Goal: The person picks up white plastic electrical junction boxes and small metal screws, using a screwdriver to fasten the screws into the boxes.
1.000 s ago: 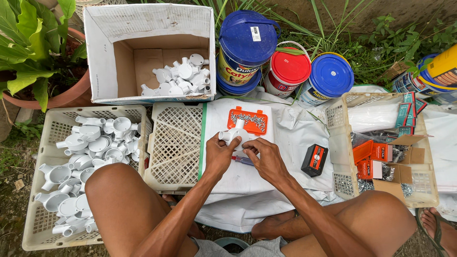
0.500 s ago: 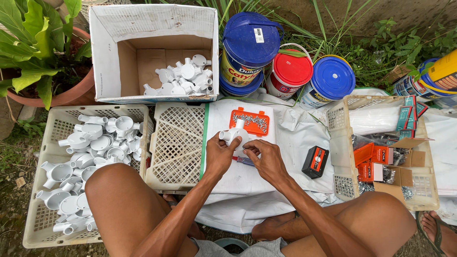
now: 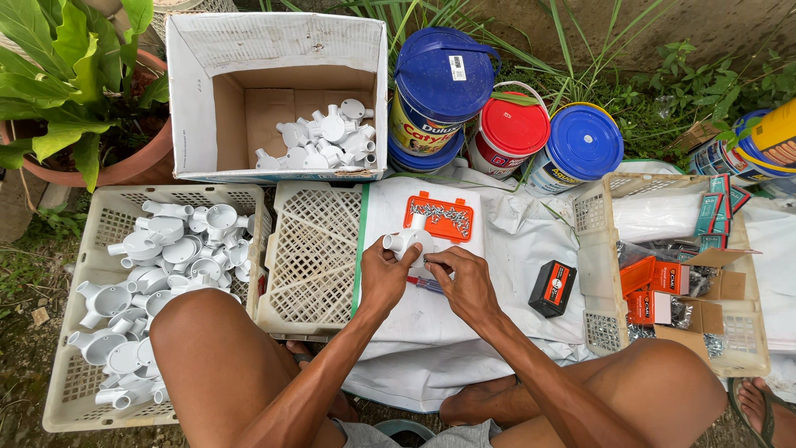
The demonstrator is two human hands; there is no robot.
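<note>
Holding a white conduit box [image 3: 408, 242] at centre, your left hand [image 3: 383, 275] grips it while your right hand [image 3: 464, 282] pinches at its rim. Few finished ones sit in the cardboard box [image 3: 199, 124] at 11 o'clock; the crate [image 3: 62, 365] at 8 o'clock looks full, so plenty left.

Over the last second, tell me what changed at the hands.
Almost nothing changed. The left hand still holds the white conduit box; the right hand stays at its edge. The orange tray of screws and black box lie unmoved.
</note>
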